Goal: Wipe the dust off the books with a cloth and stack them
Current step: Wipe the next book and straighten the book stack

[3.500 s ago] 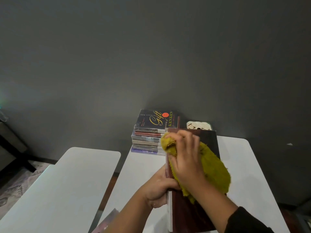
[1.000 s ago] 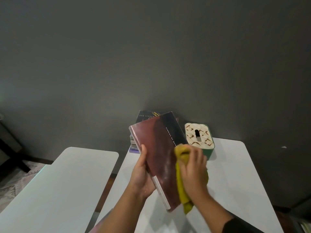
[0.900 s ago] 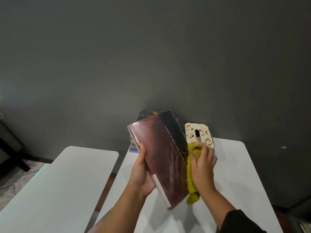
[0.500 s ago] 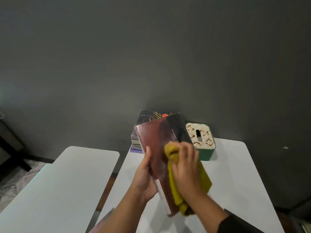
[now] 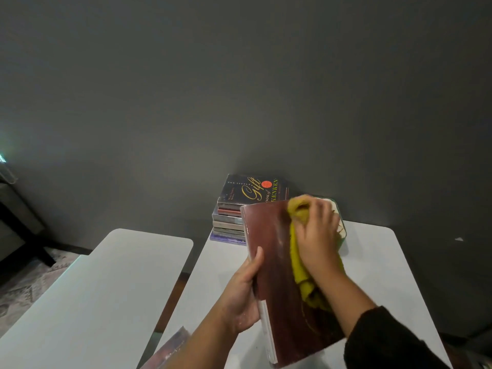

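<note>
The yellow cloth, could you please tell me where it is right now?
In the head view the yellow cloth is bunched under the right hand, pressed on the far right part of the dark red book that the left hand holds.

A tissue box (image 5: 342, 230) sits mostly hidden behind the blurred right hand (image 5: 316, 235).

A plain indoor room, most likely in a home or a small study space, though which of the two cannot be told. A bare dark grey wall (image 5: 239, 89) fills most of the view. Two white counters with rounded corners stand against it, one (image 5: 378, 262) carrying a stack of paperbacks (image 5: 234, 214), the other (image 5: 93, 288) beside it with a narrow gap between. At the lower left a patterned rug (image 5: 24, 286) covers the floor, and dark furniture legs (image 5: 24, 230) stand on it.
</note>
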`<state>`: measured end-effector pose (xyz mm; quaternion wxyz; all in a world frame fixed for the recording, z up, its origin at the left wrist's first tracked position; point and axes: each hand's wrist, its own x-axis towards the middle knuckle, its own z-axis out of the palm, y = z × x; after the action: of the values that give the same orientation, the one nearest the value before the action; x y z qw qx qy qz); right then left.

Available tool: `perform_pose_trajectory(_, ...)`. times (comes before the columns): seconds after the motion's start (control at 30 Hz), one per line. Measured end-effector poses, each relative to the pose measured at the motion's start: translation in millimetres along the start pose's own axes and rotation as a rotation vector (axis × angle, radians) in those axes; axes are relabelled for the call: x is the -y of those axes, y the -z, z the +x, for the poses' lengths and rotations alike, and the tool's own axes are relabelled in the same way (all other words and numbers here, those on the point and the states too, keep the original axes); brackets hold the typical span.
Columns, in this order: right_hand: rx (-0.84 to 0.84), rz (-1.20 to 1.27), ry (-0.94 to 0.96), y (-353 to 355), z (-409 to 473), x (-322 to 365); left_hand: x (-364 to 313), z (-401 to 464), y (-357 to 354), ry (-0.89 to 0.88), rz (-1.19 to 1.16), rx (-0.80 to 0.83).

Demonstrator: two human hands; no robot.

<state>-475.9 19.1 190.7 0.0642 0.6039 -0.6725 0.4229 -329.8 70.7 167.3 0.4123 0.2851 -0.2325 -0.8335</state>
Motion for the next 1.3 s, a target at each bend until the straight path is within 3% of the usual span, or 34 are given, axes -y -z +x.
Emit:
perform_pose_trajectory(0.07, 0.046, 0.053, -0.202, 3, 21, -16, 1, -3, -2, 0.009, 0.029, 0.024)
perform_pose_trajectory(0.13, 0.045, 0.047, -0.254, 5, 23, -16, 2, -4, -3, 0.021, 0.054, 0.039)
perform_pose_trajectory(0.27, -0.016, 0.038, 0.058, 5, -11, 24, 3, 5, 0, 0.07, 0.042, 0.081)
perform_pose_trajectory(0.33, 0.047, 0.037, 0.211, 4, -30, 40, 6, 8, 1, 0.101, 0.005, 0.127)
perform_pose_trajectory(0.4, 0.082, 0.047, 0.248, 5, -28, 37, 9, 9, 0, 0.094, -0.015, 0.129)
perform_pose_trajectory(0.47, 0.036, 0.044, 0.167, 5, -15, 20, 9, 6, -1, 0.057, -0.003, 0.098)
perform_pose_trajectory(0.6, 0.074, 0.039, -0.167, 6, 0, -5, 5, 3, 0, 0.02, 0.014, 0.054)
perform_pose_trajectory(0.77, 0.055, -0.022, 0.2, 3, -67, 27, -1, 10, -1, 0.013, -0.066, 0.005)
perform_pose_trajectory(0.83, 0.088, 0.033, 0.237, 5, -88, 34, -4, 13, 2, -0.001, -0.083, -0.04)
perform_pose_trajectory(0.93, 0.09, 0.032, 0.115, 4, -76, 16, -8, 13, 1, -0.02, -0.109, -0.062)
perform_pose_trajectory(1.03, 0.096, 0.077, -0.154, 2, -52, -9, -12, 10, 1, -0.025, -0.123, -0.067)
perform_pose_trajectory(1.1, 0.091, 0.064, -0.208, 1, -49, -11, -13, 10, 1, -0.035, -0.124, -0.073)
perform_pose_trajectory(1.3, 0.124, 0.015, 0.26, 6, -115, 36, -15, 16, -1, -0.056, -0.172, -0.077)
